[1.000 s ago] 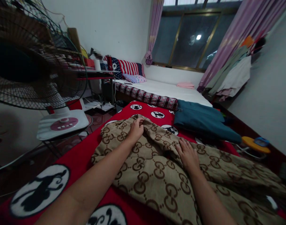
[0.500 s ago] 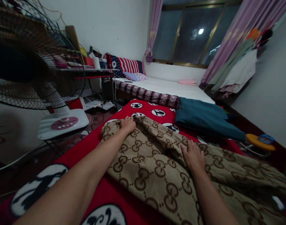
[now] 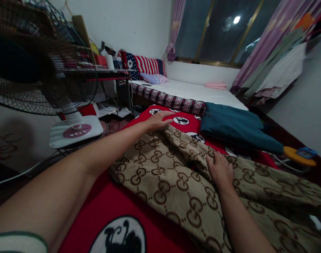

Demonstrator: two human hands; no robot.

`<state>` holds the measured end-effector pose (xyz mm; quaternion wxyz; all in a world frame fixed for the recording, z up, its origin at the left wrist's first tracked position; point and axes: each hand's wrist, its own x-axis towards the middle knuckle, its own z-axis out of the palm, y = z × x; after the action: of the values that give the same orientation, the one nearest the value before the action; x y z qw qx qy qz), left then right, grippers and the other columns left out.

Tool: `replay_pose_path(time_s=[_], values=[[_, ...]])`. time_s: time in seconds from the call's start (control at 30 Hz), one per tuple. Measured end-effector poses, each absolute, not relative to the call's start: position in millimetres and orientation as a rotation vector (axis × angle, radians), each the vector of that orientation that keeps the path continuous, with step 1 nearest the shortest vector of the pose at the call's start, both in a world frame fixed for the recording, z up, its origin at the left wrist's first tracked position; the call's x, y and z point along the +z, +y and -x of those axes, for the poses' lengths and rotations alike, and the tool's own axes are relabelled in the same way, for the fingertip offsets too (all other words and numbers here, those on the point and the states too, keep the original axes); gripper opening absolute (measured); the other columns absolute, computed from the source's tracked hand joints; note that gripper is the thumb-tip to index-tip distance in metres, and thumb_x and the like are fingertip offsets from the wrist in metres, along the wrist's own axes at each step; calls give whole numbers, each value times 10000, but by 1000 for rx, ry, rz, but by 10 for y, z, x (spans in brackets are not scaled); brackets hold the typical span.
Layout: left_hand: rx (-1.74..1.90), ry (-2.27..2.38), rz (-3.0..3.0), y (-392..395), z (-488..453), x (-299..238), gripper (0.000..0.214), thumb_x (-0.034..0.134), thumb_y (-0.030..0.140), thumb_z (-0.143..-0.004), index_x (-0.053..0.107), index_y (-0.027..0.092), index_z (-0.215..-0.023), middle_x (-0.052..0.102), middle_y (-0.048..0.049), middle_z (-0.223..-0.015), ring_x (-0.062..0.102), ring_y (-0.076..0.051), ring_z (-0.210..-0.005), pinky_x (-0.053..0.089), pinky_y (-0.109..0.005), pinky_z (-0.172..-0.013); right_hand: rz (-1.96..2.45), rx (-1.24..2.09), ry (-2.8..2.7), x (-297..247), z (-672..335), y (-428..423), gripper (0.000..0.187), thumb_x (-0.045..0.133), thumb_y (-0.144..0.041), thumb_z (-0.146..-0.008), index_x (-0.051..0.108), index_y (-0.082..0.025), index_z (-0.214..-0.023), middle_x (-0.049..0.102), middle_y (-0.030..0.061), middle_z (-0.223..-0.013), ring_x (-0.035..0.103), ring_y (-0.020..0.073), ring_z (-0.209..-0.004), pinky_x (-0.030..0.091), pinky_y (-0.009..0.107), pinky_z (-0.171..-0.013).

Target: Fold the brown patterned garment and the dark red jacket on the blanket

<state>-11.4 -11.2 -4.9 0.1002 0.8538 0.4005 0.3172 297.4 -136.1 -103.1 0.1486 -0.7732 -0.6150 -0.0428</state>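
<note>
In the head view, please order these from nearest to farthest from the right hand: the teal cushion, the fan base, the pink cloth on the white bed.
Measured from the right hand, which lies flat on the brown blanket:
1. Teal cushion, just beyond it, slightly right.
2. Fan base, far to the left, beside the bed.
3. Pink cloth, at the back near the window.

open red blanket [image 3: 102,207] at left, fan [image 3: 41,66] beyond it, teal cushion [image 3: 234,128] ahead right

The left hand [image 3: 157,121] has slid forward past the patterned cloth's [image 3: 163,168] far edge.
</note>
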Motion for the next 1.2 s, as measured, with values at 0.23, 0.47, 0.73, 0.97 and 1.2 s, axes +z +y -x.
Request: replay_pose_path(time_s=[0.23, 0.47, 0.73, 0.97, 1.2], values=[[420, 1336, -2632, -640, 280, -810, 391, 485, 321, -930, 571, 351, -1310, 424, -2, -1505, 335, -208, -1412, 184, -432, -1168, 2205, -59, -1756, -1006, -2960, -1379, 602, 255, -435, -953, 419, -104, -1428, 384, 115, -1520, 331, 272, -1398, 241, 511, -1128], [195, 1757, -2550, -653, -277, -234, 208, 623, 195, -778, 762, 206, -933, 714, -122, -1083, 581, -328, -1135, 267, -498, -1100, 2201, -25, -1715, -1001, -2926, -1389, 567, 306, -402, -952, 427, -113, -1425, 380, 119, -1522, 316, 267, -1406, 209, 497, -1139], [708, 1093, -2610, -1287, -1370, -635, 501, 558, 513, -874, 575, 288, -1322, 539, -97, -1401, 469, -310, -1299, 288, -513, -1114, 2043, 73, -1620, -982, -2970, -1432, 474, 406, -249, -920, 490, -116, -1367, 455, 120, -1473, 377, 249, -1369, 213, 446, -1147], [761, 1050, -2515, -1261, -1308, -1037, 283, 587, 388, -870, 705, 341, -1123, 514, -22, -1432, 374, -324, -1374, 207, -599, -1136, 1742, 164, -1304, -1032, -3098, -1392, 377, 456, -126, -822, 626, -121, -1158, 663, 113, -1185, 582, 198, -1111, 400, 308, -1019], [974, 926, -2441, -1178, -1274, -1058, 163, 602, 306, -811, 755, 250, -825, 673, -42, -1209, 530, -273, -1211, 386, -473, -1074, 1598, 268, -1399, -829, -3132, -1619, 363, 526, -148, -787, 633, -162, -1134, 674, 84, -1136, 624, 189, -1023, 484, 313, -923]])
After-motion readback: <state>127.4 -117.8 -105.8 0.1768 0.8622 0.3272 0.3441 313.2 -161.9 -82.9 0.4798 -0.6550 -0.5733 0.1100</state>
